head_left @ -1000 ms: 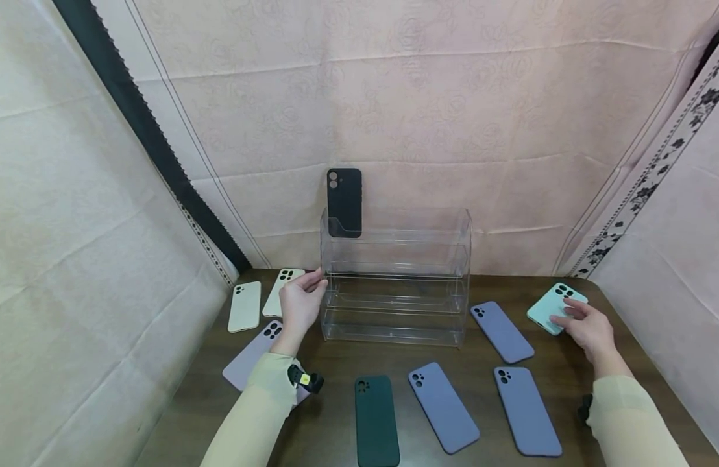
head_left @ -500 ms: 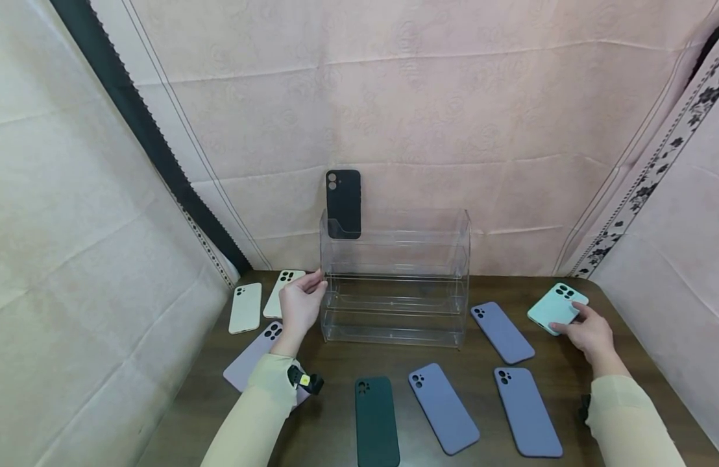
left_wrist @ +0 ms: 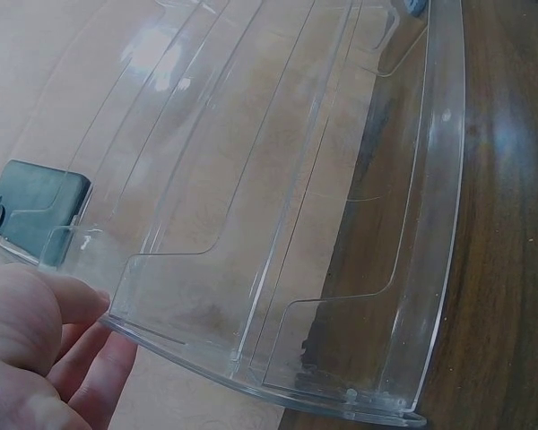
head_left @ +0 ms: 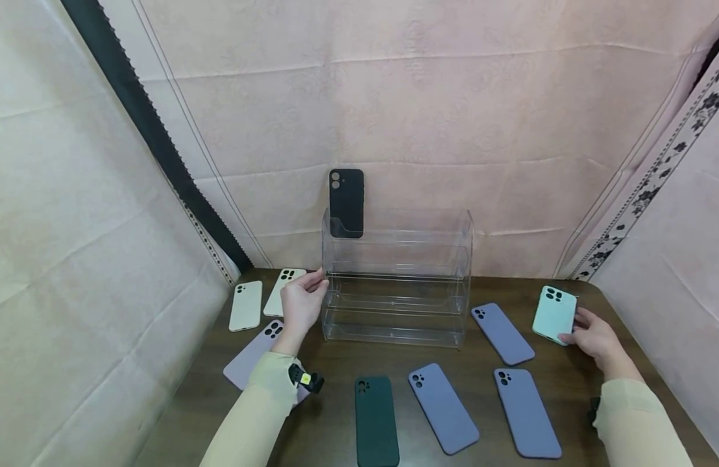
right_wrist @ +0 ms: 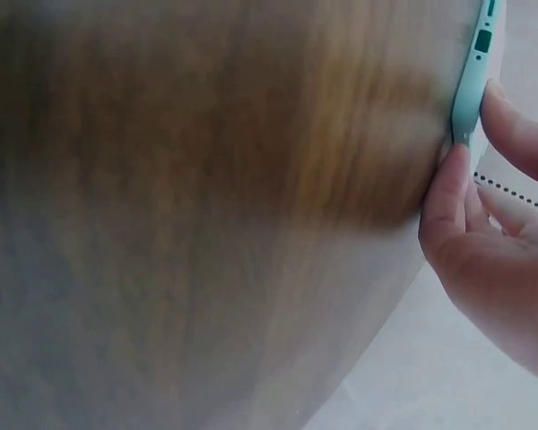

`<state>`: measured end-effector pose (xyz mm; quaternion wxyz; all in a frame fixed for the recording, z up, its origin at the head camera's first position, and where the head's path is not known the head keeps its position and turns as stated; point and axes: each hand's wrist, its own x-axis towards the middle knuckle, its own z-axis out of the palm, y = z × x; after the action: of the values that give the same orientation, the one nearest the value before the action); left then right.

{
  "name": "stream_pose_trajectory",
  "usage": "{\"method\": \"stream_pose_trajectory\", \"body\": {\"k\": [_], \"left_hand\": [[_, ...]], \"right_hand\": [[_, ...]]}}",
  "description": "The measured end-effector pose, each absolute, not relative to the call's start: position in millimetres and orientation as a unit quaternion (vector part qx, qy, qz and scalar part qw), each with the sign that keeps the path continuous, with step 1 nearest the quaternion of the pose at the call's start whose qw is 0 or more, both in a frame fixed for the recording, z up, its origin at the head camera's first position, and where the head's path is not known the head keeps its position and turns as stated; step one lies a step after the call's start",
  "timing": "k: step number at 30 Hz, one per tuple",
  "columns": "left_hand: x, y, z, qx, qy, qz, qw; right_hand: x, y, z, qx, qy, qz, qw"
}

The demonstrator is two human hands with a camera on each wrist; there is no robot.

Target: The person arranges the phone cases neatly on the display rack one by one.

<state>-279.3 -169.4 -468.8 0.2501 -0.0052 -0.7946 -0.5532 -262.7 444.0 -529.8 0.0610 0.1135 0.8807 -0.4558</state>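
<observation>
A clear tiered plastic rack (head_left: 394,335) stands mid-table against the cloth backdrop. My left hand (head_left: 301,305) pinches its left side panel between thumb and fingers, as the left wrist view also shows. Upright in the rack's top tier, at the left end, is a black phone case (head_left: 346,198). At the table's right, my right hand (head_left: 596,340) grips a mint phone case (head_left: 554,312) by its lower right edge. The right wrist view shows thumb and fingers on either side of the mint case's end; that case looks tilted up from the table.
Several blue phone cases (head_left: 444,408) and a dark green one (head_left: 376,421) lie on the brown table (head_left: 336,363) in front. Two pale cases (head_left: 245,306) and a lilac one (head_left: 248,360), partly under the left forearm, are at left. Cloth walls enclose the sides.
My right hand has taken hold of the mint case's edge; the case has turned more upright and shifted slightly. The left hand stays on the rack.
</observation>
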Motion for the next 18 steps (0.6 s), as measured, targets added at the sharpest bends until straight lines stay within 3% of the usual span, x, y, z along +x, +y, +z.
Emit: {"method": "stream_pose_trajectory", "body": {"k": [9, 18], "left_hand": [[-280.0, -169.0, -471.1, -0.008, -0.8, -0.543, 0.257], [-280.2, -169.2, -472.2, -0.009, -0.801, -0.541, 0.258]], "right_hand": [[-262.5, 452.5, -531.5, 0.112, 0.872, -0.467, 0.095], [-263.4, 439.6, -532.7, 0.125, 0.913, -0.383, 0.061]]}}
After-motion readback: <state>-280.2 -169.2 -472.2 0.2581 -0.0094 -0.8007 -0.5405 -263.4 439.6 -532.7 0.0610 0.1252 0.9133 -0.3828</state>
